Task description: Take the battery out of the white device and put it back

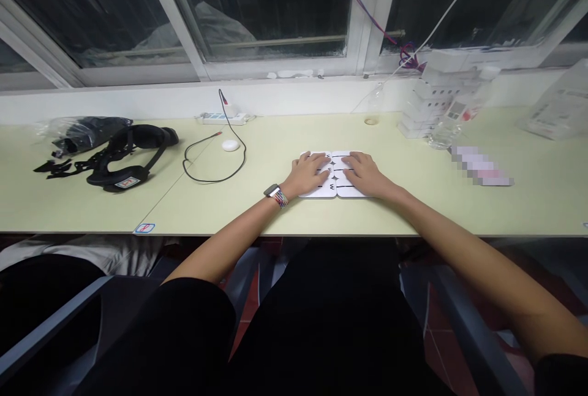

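Note:
Two sets of white cards or tiles with black marks lie side by side on the pale table. My left hand (307, 174) rests flat with fingers spread on the left white tiles (327, 190), which show black letters along their right edge. On the right white tiles (345, 190), marked with black lines, lies my right hand (365, 172), its fingers also spread. Both palms hide part of the tiles under them. A watch with a coloured woven band (277, 195) is on my left wrist.
A black headset (131, 157) and a plastic-wrapped bundle (92, 132) lie at the left. A black cable (214, 180) curls round a white disc (230, 145); a power strip (224, 119) sits behind. At right stand white boxes (416, 111), a bottle (448, 129) and a blurred flat item (480, 166).

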`<state>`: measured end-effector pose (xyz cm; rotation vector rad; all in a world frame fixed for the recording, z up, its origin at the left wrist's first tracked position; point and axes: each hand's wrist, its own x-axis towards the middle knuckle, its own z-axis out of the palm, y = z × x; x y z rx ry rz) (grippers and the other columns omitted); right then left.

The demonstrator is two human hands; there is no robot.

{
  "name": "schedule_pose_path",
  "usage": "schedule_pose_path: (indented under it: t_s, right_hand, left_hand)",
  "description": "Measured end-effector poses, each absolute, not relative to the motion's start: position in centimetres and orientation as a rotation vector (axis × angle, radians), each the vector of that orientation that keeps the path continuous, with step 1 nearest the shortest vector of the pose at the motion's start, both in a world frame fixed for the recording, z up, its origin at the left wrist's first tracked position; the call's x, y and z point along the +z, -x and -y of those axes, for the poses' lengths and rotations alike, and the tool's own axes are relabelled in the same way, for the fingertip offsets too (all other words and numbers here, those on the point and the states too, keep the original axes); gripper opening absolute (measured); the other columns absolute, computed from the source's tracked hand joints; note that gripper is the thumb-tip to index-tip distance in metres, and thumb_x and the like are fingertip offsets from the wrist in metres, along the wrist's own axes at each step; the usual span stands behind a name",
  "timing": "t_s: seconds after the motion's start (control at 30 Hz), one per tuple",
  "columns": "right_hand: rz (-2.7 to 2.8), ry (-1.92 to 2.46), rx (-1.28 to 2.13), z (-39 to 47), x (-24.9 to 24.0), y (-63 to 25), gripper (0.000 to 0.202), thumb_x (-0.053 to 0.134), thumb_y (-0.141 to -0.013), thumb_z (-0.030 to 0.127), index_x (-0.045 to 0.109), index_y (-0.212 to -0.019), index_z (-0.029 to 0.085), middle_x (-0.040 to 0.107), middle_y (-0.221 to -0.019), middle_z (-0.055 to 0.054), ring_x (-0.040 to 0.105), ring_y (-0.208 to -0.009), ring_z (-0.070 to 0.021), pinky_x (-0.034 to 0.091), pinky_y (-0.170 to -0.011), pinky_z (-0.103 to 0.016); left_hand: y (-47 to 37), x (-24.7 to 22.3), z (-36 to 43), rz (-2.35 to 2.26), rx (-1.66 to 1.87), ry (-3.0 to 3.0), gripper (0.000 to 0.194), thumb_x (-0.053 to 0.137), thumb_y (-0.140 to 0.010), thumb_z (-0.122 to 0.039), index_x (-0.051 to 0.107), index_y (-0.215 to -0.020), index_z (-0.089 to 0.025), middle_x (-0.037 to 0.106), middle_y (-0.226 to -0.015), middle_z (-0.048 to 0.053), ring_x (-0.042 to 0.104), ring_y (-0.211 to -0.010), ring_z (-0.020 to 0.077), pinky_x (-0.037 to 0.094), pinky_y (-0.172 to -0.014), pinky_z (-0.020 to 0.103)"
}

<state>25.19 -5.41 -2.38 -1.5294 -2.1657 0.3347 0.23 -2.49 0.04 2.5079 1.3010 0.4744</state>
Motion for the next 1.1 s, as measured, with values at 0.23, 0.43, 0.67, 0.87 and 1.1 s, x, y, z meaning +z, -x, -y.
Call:
schedule_pose_path:
  t_s: [0.23, 0.43, 0.67, 0.87, 1.1]
  right_hand:
    - [2.131, 1.540, 0.388, 5.5, -2.1, -25.2, 0.057, 0.044, -0.108, 0.052, 0.061, -0.154, 0.021, 0.046, -0.170, -0.021, 0.033, -0.163, -0.0421, 0.031, -0.133, -0.066]
    - [1.990, 1.549, 0.380, 6.6, -0.4, -26.4, 0.053, 0.051, -0.107, 0.049, 0.061, -0.151, 0.022, 0.045, -0.174, -0.018, 0.033, -0.166, -0.0373, 0.030, -0.136, -0.061]
    - [1.995, 1.738, 0.277, 7.3, -1.4, -32.2, 0.059, 0.037, -0.110, 0.047, 0.057, -0.156, 0.016, 0.048, -0.170, -0.022, 0.041, -0.162, -0.0398, 0.036, -0.134, -0.060]
    - [1.994, 1.948, 0.110, 4.7, -2.9, -33.2, 0.060, 0.034, -0.108, 0.041, 0.063, -0.150, 0.009, 0.059, -0.152, -0.028, 0.053, -0.148, -0.0443, 0.043, -0.127, -0.062]
    - [2.130, 1.980, 0.117, 4.7, -2.4, -32.2, 0.070, 0.024, -0.112, 0.049, 0.049, -0.168, 0.014, 0.048, -0.170, -0.024, 0.040, -0.162, -0.0419, 0.037, -0.133, -0.058]
  left_hand:
    - [-0.1, 0.1, 2.3, -1.278, 0.504, -2.474, 0.048, 0.053, -0.106, -0.044, 0.066, -0.152, -0.035, 0.050, -0.175, 0.000, 0.031, -0.166, 0.0461, 0.028, -0.130, 0.074]
    - [1.4, 1.4, 2.2, -1.294, 0.607, -2.472, 0.049, 0.049, -0.110, -0.051, 0.067, -0.153, -0.033, 0.047, -0.177, 0.001, 0.038, -0.164, 0.0385, 0.030, -0.133, 0.068]
    - [7.0, 1.3, 2.2, -1.721, 0.343, -2.426, 0.059, 0.036, -0.111, -0.046, 0.051, -0.166, -0.030, 0.042, -0.180, 0.004, 0.037, -0.165, 0.0367, 0.031, -0.132, 0.061]
    - [7.2, -0.1, 1.3, -1.834, 0.292, -2.417, 0.063, 0.027, -0.112, -0.040, 0.047, -0.169, -0.022, 0.039, -0.181, 0.009, 0.032, -0.167, 0.0386, 0.026, -0.133, 0.061]
    - [7.2, -0.2, 0.9, -1.840, 0.340, -2.408, 0.062, 0.029, -0.110, -0.042, 0.052, -0.165, -0.025, 0.044, -0.179, 0.007, 0.036, -0.165, 0.0385, 0.028, -0.132, 0.060]
